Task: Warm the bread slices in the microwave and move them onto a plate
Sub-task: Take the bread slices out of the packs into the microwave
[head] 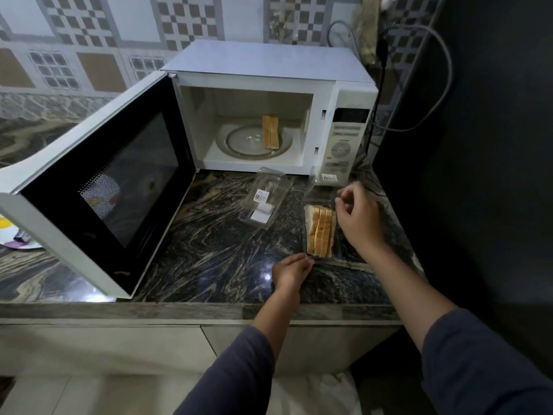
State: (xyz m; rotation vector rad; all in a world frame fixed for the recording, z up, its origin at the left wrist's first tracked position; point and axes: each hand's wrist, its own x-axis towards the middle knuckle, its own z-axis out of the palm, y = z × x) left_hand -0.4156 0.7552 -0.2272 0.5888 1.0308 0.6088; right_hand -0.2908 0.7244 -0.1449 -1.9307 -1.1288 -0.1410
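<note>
The white microwave (269,109) stood at the back of the dark marbled counter (215,253) with its door (98,187) swung wide to the left, and two bread slices (270,132) stood on edge on the glass turntable (239,142) inside. Toward the counter's right edge a clear plastic tray (338,259) held more upright bread slices (320,229), the left hand (291,269) pinching the tray's near corner while the right hand (357,215) hovered just beside the bread with fingers loosely curled, gripping nothing. An empty clear container (266,197) lay on the counter before the microwave, and a plate (13,235) showed at the far left edge.
</note>
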